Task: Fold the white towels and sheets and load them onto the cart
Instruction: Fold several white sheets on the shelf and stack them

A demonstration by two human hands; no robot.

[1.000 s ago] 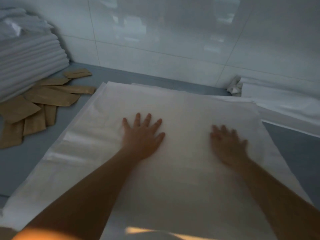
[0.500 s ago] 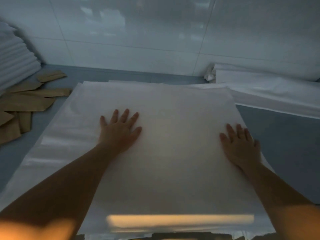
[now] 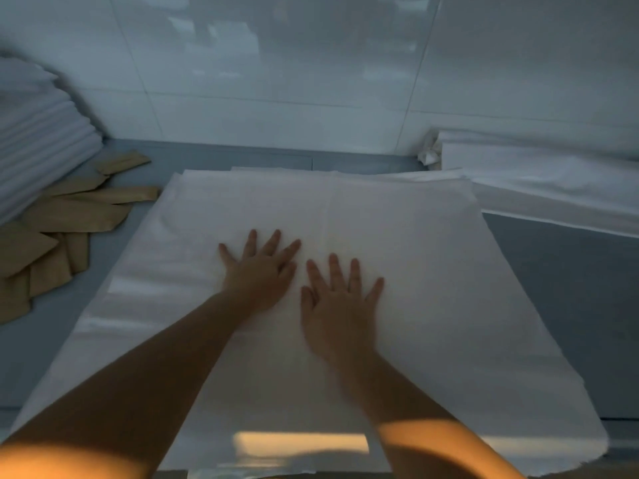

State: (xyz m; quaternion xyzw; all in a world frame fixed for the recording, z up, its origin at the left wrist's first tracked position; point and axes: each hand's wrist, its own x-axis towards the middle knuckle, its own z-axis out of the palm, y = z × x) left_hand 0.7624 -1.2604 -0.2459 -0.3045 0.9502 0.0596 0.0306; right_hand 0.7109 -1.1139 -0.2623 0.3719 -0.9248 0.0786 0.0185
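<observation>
Head camera is looking down on a folded white sheet (image 3: pixel 397 271) that is lying flat across a grey table (image 3: pixel 560 305), taking up most of the middle of the surface and reaching to the near edge. Both hands are resting palm down on the sheet near its centre, just beside each other. The left hand (image 3: pixel 259 274) is lying with fingers straight and spread, pointing away from the person and slightly to the right; it is gripping nothing, only pressing flat on the cloth. The right hand (image 3: pixel 340 305) is sitting a little nearer the person, fingers likewise straight and fanned out, also released and pressing on the fabric; its outline is somewhat blurred. Both bare forearms are stretching in from the bottom corners, with a warm patch of light falling on them and on the near hem of the sheet.

At the left edge a tall stack of folded white linens (image 3: pixel 38 146) is standing against the glossy white tiled wall (image 3: pixel 276 81). In front of that stack, a scatter of brown paper sleeves (image 3: pixel 69 216) is lying overlapped on the table, the nearest of them just beside the sheet's left border. At the far right, more white sheets (image 3: pixel 553 178) are lying folded in long layers along the wall, with a crumpled white end (image 3: pixel 428 153) sticking out at their left; the lowest layer is touching the far right corner of the sheet under the hands.
</observation>
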